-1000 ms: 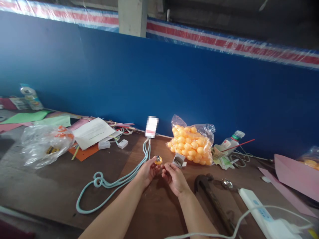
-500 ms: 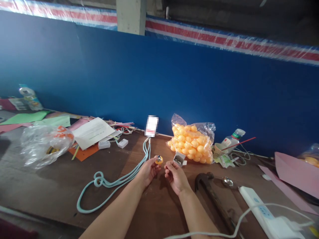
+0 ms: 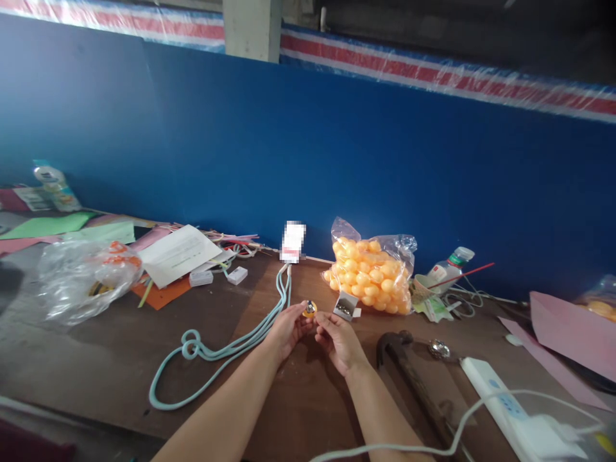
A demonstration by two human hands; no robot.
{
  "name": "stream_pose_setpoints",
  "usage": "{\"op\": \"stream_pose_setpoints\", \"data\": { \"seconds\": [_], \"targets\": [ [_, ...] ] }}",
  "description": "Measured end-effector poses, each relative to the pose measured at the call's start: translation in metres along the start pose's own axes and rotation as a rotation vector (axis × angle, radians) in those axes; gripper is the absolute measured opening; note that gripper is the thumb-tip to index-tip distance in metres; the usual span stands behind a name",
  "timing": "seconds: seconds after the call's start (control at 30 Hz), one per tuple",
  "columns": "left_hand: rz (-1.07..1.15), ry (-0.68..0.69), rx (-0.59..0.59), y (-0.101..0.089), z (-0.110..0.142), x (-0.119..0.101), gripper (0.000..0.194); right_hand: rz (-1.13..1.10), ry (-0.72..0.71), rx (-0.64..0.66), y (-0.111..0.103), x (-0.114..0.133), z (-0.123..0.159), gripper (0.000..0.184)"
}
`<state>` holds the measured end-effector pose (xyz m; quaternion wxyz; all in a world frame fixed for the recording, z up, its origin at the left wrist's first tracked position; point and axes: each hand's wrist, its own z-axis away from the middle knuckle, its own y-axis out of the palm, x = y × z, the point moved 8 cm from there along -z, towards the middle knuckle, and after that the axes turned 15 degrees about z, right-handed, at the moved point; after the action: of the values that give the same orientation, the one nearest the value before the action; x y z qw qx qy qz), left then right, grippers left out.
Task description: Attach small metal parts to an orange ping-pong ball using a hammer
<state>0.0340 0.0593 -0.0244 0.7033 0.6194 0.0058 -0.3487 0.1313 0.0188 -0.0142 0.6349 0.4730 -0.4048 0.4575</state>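
Note:
Between the fingertips of my left hand (image 3: 290, 327) is a small round yellow piece with a shiny metal centre (image 3: 310, 308). My right hand (image 3: 335, 337) is close beside it, thumb and forefinger pinched at the yellow piece's right edge; anything in that pinch is too small to make out. Just beyond my right fingers stands a small open grey box (image 3: 345, 306) with shiny metal bits inside. Behind the box leans a clear plastic bag of orange balls (image 3: 368, 273).
A light blue lanyard (image 3: 231, 353) with a white badge (image 3: 293, 242) lies left of my hands. At right are a hammer (image 3: 414, 378), a shiny metal object (image 3: 439, 349), a white power strip (image 3: 500, 401) and its cable. Papers and a plastic bag (image 3: 86, 276) lie far left; a blue partition (image 3: 289, 141) stands behind.
My right fingertips have moved left and up to the yellow piece, closing the small gap between my hands. The yellow piece has shifted slightly to the right.

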Motion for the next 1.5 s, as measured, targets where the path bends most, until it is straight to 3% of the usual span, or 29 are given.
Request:
{"op": "stream_pose_setpoints", "data": {
  "seconds": [0.57, 1.5],
  "targets": [
    [-0.090, 0.017, -0.073, -0.0014, 0.0039, -0.0014, 0.020, 0.129, -0.120, -0.033, -0.0053, 0.0024, -0.0031, 0.027],
    [-0.090, 0.037, -0.089, -0.0030, 0.0034, -0.0007, 0.022, 0.150, -0.096, -0.062, -0.0039, -0.0013, -0.0062, 0.027]
  ]
}}
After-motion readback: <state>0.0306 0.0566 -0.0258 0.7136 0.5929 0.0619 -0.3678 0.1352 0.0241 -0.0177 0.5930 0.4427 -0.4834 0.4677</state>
